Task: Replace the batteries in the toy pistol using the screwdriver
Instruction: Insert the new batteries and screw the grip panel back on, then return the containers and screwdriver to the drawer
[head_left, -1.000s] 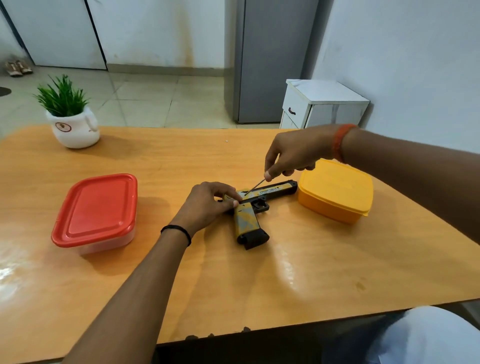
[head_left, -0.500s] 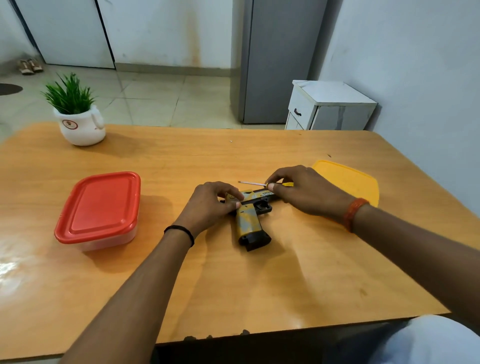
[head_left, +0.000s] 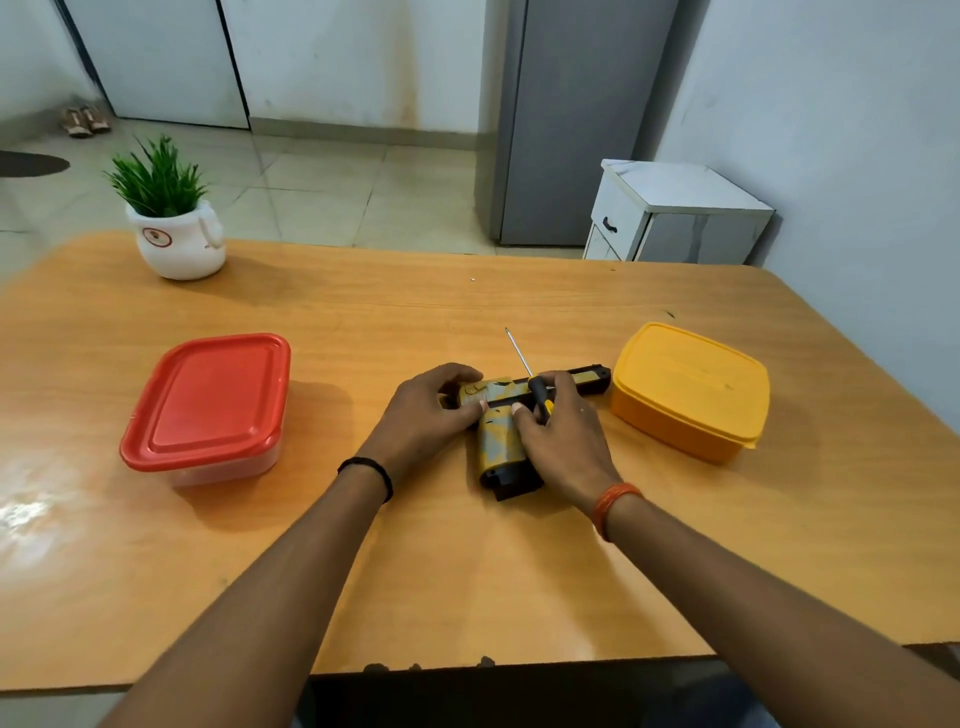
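A yellow and black toy pistol (head_left: 498, 441) lies flat on the wooden table (head_left: 467, 545), barrel pointing right, grip toward me. My left hand (head_left: 431, 415) grips its rear end with curled fingers. My right hand (head_left: 561, 431) rests over the trigger area and holds a small screwdriver (head_left: 522, 364) by its black and yellow handle. The thin metal shaft points up and away from me, off the pistol. Both thumbs touch the frame above the grip.
A red-lidded container (head_left: 208, 405) sits to the left, a yellow container (head_left: 691, 389) just right of the barrel. A potted plant (head_left: 171, 223) stands at the far left corner. Beyond the table are a white cabinet (head_left: 670, 218) and a grey fridge (head_left: 566, 119).
My right hand came down from above the pistol onto its trigger area and turned the screwdriver, so its tip left the pistol and now points away. The left hand stayed put.
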